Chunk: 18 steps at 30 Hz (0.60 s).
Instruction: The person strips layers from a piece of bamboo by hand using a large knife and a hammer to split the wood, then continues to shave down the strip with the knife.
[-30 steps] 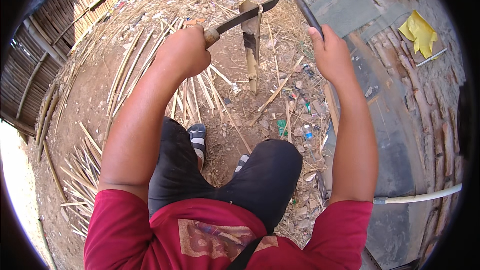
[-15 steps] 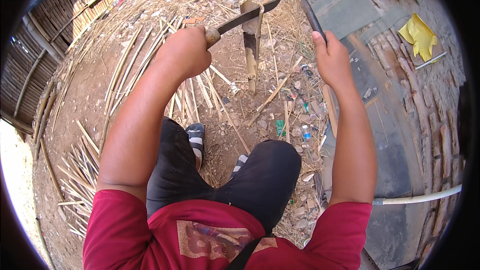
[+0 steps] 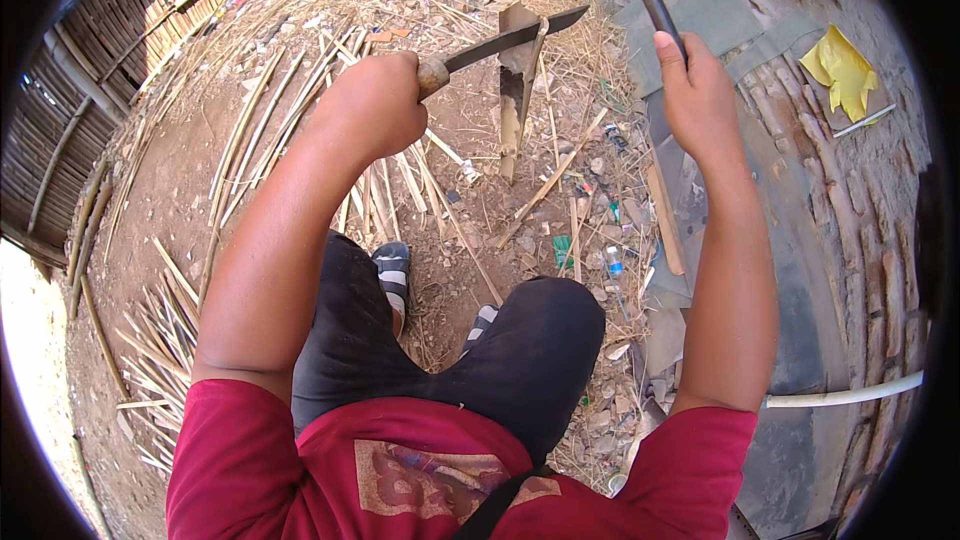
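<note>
Where knife [image 3: 491, 47] crosses, bamboo [image 3: 511, 90] is brn., dk. below.

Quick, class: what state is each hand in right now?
Left hand: closed, holding a long, dark metal-bladed knife by its light-brown wooden handle.
Right hand: closed, holding a dark, straight-handled hammer.

Both arms [image 3: 270, 250] reach forward, apart; the left hand [image 3: 380, 105] is clenched, the right hand [image 3: 700, 95] curled, thumb [image 3: 670, 55] extended.
</note>
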Motion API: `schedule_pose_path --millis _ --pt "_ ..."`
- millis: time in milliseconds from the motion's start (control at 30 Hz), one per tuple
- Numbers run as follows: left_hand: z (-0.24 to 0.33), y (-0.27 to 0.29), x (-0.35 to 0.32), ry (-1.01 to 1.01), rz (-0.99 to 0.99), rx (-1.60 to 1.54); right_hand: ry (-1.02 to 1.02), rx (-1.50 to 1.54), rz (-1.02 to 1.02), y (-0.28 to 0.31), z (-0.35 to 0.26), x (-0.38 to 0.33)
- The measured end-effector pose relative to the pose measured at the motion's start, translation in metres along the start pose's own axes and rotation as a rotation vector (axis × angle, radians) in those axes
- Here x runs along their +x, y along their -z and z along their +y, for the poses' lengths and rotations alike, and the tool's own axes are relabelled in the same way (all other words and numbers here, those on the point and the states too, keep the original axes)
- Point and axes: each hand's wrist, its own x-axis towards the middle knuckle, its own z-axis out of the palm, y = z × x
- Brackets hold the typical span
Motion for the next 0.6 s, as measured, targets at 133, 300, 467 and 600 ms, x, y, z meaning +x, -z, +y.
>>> schedule_pose_path --millis 133,300,467,600 --pt "-0.001 0.0 0.003 -0.023 0.01 0.0 0.052 0.182 0.22 0.013 -0.001 -0.001" --pt "0.009 0.006 0.003 -0.013 -0.036 0.047 0.098 -0.167 -0.021 -0.02 0.034 -0.008" --pt "-0.002 -0.002 0.003 -0.015 -0.002 0.026 -0.053 0.165 0.138 0.022 0.003 0.004" --pt "0.014 0.006 0.004 -0.01 -0.053 0.05 0.058 0.09 0.168 -0.006 0.029 -0.008"
